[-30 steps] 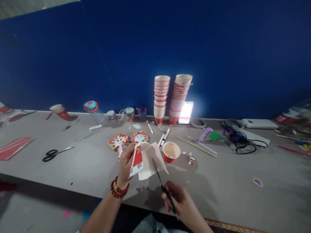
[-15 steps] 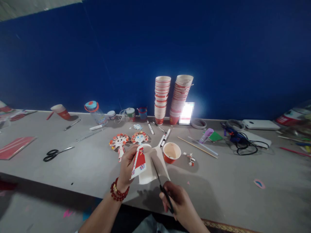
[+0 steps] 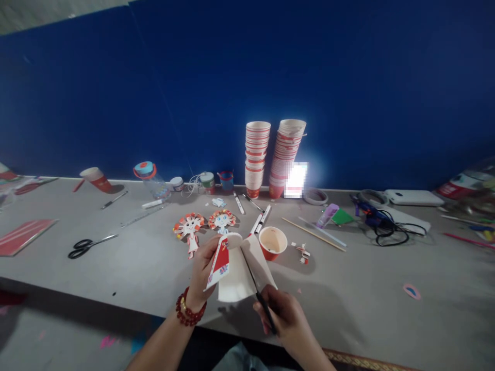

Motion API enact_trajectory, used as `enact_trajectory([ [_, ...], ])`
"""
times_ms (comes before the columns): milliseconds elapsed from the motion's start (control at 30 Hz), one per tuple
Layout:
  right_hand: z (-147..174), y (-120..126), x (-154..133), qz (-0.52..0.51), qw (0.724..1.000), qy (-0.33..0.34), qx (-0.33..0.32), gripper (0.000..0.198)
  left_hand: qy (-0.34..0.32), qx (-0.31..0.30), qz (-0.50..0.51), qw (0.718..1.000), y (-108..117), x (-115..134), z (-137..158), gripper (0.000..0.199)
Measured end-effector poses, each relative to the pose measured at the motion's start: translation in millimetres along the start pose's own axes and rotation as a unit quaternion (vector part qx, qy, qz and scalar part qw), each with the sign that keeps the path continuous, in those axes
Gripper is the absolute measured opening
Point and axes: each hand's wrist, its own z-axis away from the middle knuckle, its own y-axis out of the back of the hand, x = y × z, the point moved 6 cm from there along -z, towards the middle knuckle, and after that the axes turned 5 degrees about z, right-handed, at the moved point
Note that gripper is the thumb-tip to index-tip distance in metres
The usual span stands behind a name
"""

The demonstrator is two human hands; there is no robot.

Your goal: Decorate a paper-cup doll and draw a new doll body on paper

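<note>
My left hand (image 3: 201, 269), with a red bead bracelet at the wrist, grips a cut-open paper cup (image 3: 234, 275) by its left side. Its white inside faces me, and a red printed flap folds over near my fingers. My right hand (image 3: 284, 314) is closed around the handles of black scissors (image 3: 265, 309). The scissor blades reach up into the paper, along a cut between the middle and right-hand panels. Just behind the right panel stands a red paper cup (image 3: 273, 243). Two paper lion-like figures (image 3: 189, 226) lie beyond my left hand.
Two tall stacks of paper cups (image 3: 257, 159) stand by the blue wall. Another pair of scissors (image 3: 91, 245) lies at left, near a bottle (image 3: 149, 180). Markers (image 3: 263, 218), a wooden stick (image 3: 313, 234), paper scraps (image 3: 301, 251) and dark cables (image 3: 382, 221) lie about the grey table.
The cut panels have spread further apart, the right one swinging outward. My right hand and the scissors have shifted slightly; my left hand still holds the paper cup.
</note>
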Motion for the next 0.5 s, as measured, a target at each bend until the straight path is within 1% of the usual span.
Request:
enact_trajectory([
  [100,0.6,0.8,-6.2,0.020,1.000,0.003,-0.001,0.037,0.014,0.005,0.002,1.000,2.4,-3.7,2.3,0.030],
  [200,2.5,6.4,-18.1,0.070,0.997,0.012,0.003,0.037,0.030,0.008,0.003,1.000,2.9,-3.2,3.3,0.032],
  [300,6.3,16.5,-36.6,0.139,0.989,0.053,0.027,0.037,0.075,0.034,0.009,0.997,3.7,-5.3,4.7,0.031],
  [367,8.8,22.6,-47.2,0.172,0.981,0.078,0.041,0.033,0.107,0.056,0.017,0.993,4.2,-9.6,6.4,0.032],
  [433,10.4,27.8,-50.5,0.210,0.974,0.072,0.039,0.027,0.127,0.074,0.027,0.989,5.3,-15.3,8.0,0.034],
  [500,11.7,34.5,-48.0,0.284,0.957,0.048,0.031,0.024,0.141,0.104,0.037,0.984,9.2,-22.2,8.9,0.035],
])
